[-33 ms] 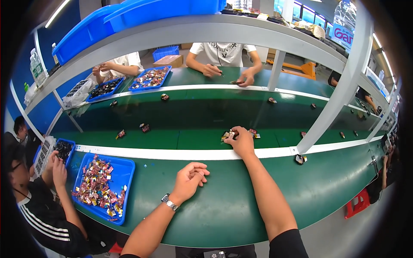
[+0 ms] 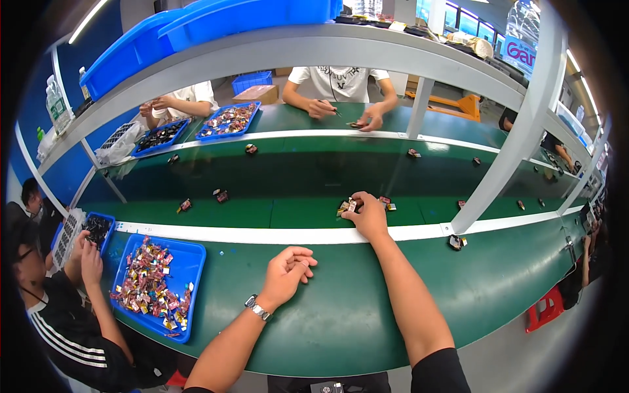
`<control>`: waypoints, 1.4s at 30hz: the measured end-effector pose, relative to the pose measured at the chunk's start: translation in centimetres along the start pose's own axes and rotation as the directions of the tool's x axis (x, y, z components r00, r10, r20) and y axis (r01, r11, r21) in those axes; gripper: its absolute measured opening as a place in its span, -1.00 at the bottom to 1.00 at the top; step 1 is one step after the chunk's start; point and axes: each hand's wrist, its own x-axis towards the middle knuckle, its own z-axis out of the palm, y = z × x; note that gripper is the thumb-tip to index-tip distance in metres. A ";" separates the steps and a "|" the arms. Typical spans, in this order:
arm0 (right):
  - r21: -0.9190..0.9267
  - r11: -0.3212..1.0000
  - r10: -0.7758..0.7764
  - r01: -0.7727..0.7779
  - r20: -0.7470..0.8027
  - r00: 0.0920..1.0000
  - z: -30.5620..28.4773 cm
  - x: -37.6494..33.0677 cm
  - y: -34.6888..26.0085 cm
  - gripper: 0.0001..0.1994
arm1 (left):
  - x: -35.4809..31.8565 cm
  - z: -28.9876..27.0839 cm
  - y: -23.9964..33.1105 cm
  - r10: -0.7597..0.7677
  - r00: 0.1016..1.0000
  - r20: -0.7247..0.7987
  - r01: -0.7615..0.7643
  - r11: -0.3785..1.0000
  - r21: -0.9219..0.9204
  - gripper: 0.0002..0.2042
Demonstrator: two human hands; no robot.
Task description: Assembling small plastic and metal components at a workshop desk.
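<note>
My right hand (image 2: 368, 217) reaches forward onto the dark green conveyor belt (image 2: 295, 177). Its fingertips are closed on a small multicoloured part (image 2: 346, 207), and another small part (image 2: 386, 203) lies just to its right. My left hand (image 2: 287, 272) rests on the green worktable (image 2: 341, 308), knuckles up and fingers loosely curled, with nothing in it. A wristwatch (image 2: 257, 306) is on that wrist.
A blue tray (image 2: 187, 268) of small colourful parts sits at my left, beside a seated person (image 2: 65, 327) in black. More small parts are scattered along the belt. Two people work across the belt with blue trays (image 2: 228, 121). White shelf posts (image 2: 504, 164) stand on the right.
</note>
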 end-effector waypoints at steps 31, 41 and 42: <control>0.125 0.785 -0.615 0.606 0.274 0.740 -4.2 -12.6 -6.9 -0.74 | -1.1 0.3 1.0 -0.276 0.936 0.218 0.333 0.896 -0.293 -0.78; 0.168 0.820 -0.571 0.547 0.291 0.767 -4.2 -12.6 -6.7 -0.86 | -1.1 0.6 1.1 -0.229 0.937 0.264 0.303 0.908 -0.288 -0.77; 0.187 0.827 -0.562 0.531 0.288 0.775 -4.1 -12.6 -6.7 -0.87 | -1.1 0.4 1.0 -0.219 0.931 0.292 0.312 0.893 -0.324 -0.74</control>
